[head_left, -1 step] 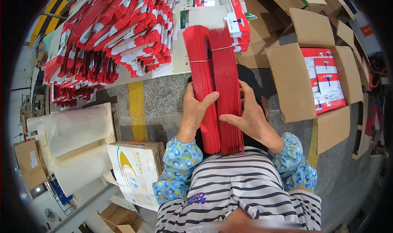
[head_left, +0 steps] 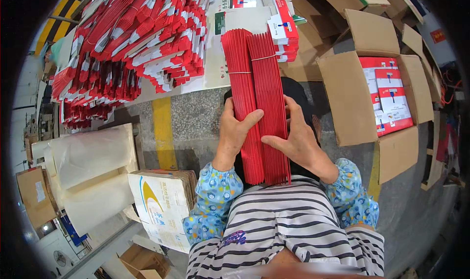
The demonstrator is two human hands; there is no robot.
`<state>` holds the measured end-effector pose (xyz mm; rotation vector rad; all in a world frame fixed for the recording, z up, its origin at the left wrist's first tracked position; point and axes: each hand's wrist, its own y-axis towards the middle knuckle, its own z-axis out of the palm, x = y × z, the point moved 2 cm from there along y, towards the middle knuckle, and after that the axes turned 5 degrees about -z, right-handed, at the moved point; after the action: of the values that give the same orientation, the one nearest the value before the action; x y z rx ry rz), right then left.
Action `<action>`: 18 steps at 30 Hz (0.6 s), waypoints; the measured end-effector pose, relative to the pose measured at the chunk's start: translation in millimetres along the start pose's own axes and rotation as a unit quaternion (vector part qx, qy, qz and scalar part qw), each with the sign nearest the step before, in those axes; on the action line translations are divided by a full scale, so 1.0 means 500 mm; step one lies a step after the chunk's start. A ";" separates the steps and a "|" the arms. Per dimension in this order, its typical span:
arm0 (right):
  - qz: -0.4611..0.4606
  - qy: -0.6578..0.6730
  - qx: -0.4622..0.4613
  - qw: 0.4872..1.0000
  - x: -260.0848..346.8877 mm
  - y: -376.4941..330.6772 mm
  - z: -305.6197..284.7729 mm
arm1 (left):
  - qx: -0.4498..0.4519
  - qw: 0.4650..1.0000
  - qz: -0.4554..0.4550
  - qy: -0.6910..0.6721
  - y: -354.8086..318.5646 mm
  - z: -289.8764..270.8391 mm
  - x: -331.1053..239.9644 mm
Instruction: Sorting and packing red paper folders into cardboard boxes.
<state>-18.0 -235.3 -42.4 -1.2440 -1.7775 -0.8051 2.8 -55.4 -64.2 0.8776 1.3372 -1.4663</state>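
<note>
Two long bundles of flat red folded cartons stand side by side in front of my striped shirt, edges up, their lower ends against it. A thin pale band crosses the upper part of each one. My left hand (head_left: 235,132) grips the outer side of the left bundle (head_left: 241,93), its thumb lying over the top edges. On the other side, my right hand (head_left: 303,144) clasps the right bundle (head_left: 268,88), thumb across the edges and fingers down its outer side. The bundles touch along most of their length. My fingertips underneath are hidden.
A tall heap of red and white folded cartons (head_left: 161,39) covers the table at far left. Beyond the bundles lies a smaller carton stack (head_left: 286,29). An open cardboard box (head_left: 345,102) holding red and white packs stands at right. Stacked printed cardboard (head_left: 159,205) sits at lower left.
The tops of both bundles have shifted slightly, and the left one leans a little further right, closer to the other. Both hands keep their grip almost in place.
</note>
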 end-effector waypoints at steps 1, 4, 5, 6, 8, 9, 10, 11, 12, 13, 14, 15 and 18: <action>-0.030 -0.052 -0.023 0.998 0.006 0.002 0.004 | 0.009 0.999 0.015 0.031 0.002 0.004 0.000; -0.026 -0.104 -0.046 0.993 0.016 0.007 -0.008 | 0.022 0.998 0.021 0.046 0.001 0.012 -0.009; -0.024 -0.106 -0.047 0.993 0.018 0.007 -0.011 | 0.024 0.999 0.020 0.044 -0.001 0.014 -0.014; -0.019 -0.109 -0.052 0.993 0.017 0.006 -0.015 | 0.023 0.999 0.012 0.037 -0.004 0.013 -0.018; -0.012 -0.113 -0.057 0.992 0.018 0.003 -0.022 | 0.023 0.999 0.004 0.028 -0.004 0.003 -0.013; 0.000 -0.137 -0.068 0.988 0.019 0.000 -0.027 | 0.001 0.995 0.036 0.095 -0.002 -0.007 -0.010; 0.012 -0.161 -0.079 0.984 0.018 -0.003 -0.032 | -0.021 0.984 0.068 0.161 -0.002 -0.013 -0.007; 0.014 -0.163 -0.079 0.983 0.011 -0.010 -0.034 | -0.019 0.985 0.068 0.160 -0.008 -0.016 -0.002; 0.048 -0.184 -0.089 0.978 -0.005 -0.020 -0.042 | -0.057 0.973 0.094 0.203 -0.020 -0.011 -0.007; 0.082 -0.205 -0.101 0.970 -0.018 -0.029 -0.048 | -0.094 0.957 0.120 0.246 -0.031 -0.006 -0.011; 0.088 -0.210 -0.105 0.968 -0.025 -0.036 -0.048 | -0.086 0.959 0.120 0.242 -0.037 0.002 -0.010; 0.088 -0.259 -0.112 0.955 -0.022 -0.039 -0.046 | -0.086 0.932 0.153 0.318 -0.045 0.012 -0.013; 0.092 -0.306 -0.106 0.942 -0.010 -0.045 -0.029 | -0.046 0.912 0.168 0.372 -0.060 0.033 -0.011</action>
<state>-34.7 -256.9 -40.9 -1.9302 -2.0400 -0.5404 -22.5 -71.8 -46.8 1.6114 1.6603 -0.8017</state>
